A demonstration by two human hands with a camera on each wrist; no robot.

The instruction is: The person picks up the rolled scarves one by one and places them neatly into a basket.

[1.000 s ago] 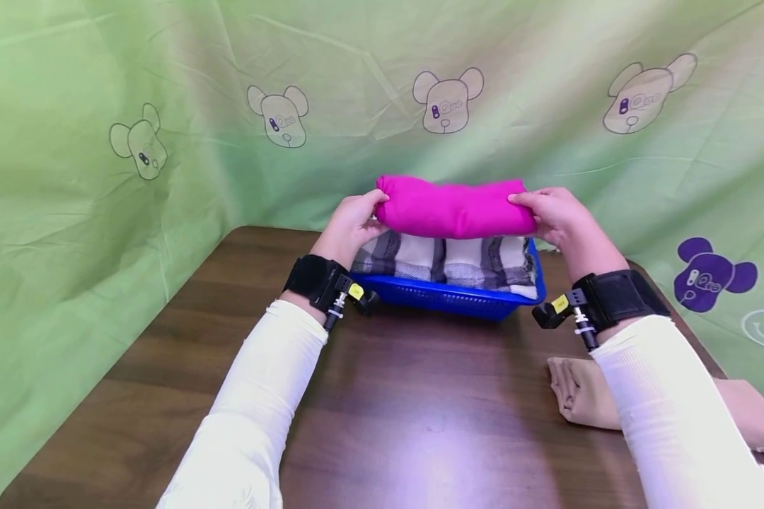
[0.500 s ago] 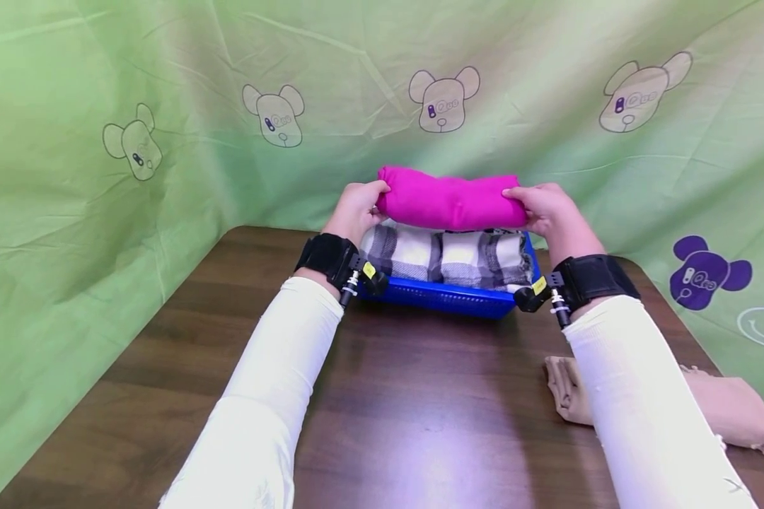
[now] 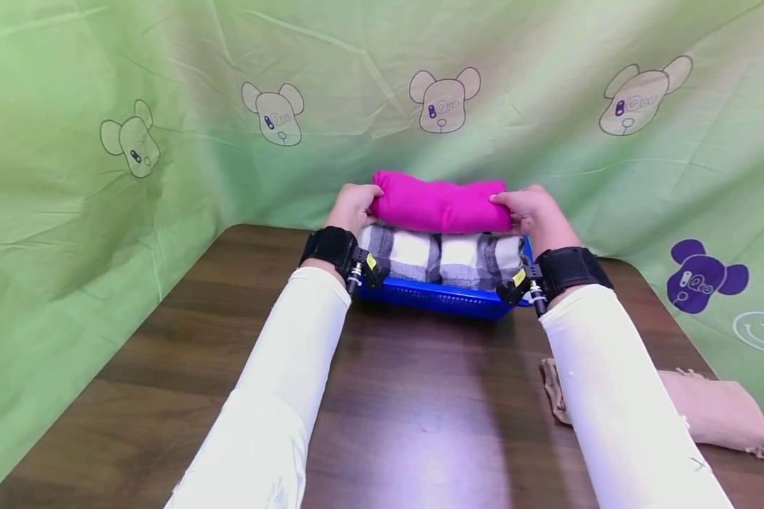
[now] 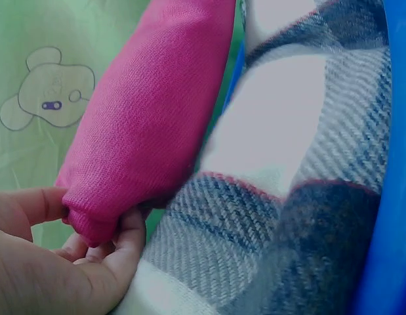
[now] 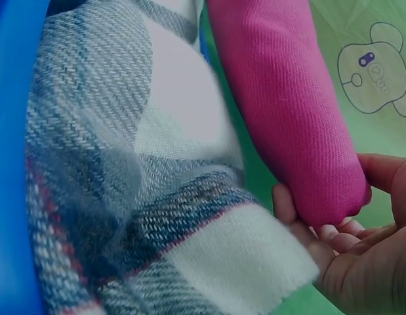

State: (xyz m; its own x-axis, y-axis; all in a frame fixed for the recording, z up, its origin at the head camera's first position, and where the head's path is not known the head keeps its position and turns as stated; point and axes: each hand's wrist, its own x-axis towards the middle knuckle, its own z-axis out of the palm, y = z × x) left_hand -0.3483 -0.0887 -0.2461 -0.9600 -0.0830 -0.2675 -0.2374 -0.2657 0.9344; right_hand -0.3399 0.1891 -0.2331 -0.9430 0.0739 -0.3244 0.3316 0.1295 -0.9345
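Note:
A rolled magenta cloth spans the space between both hands, over the far side of a blue basket. My left hand pinches its left end, thumb on one side and fingers curled beneath, as the left wrist view shows at the rolled cloth's tip. Its right end is gripped by my right hand; in the right wrist view the fingers wrap under that end. In the basket lies a folded black-and-white plaid cloth, just in front of the magenta roll. The basket's back is hidden behind the roll.
A folded beige-pink cloth with fringes lies on the right of the wooden table, partly behind the right sleeve. A green printed curtain hangs close behind the basket and along the sides.
Both hands have moved the magenta roll a little left. It rose slightly, then lowered a bit. The right forearm swung inward, toward the basket.

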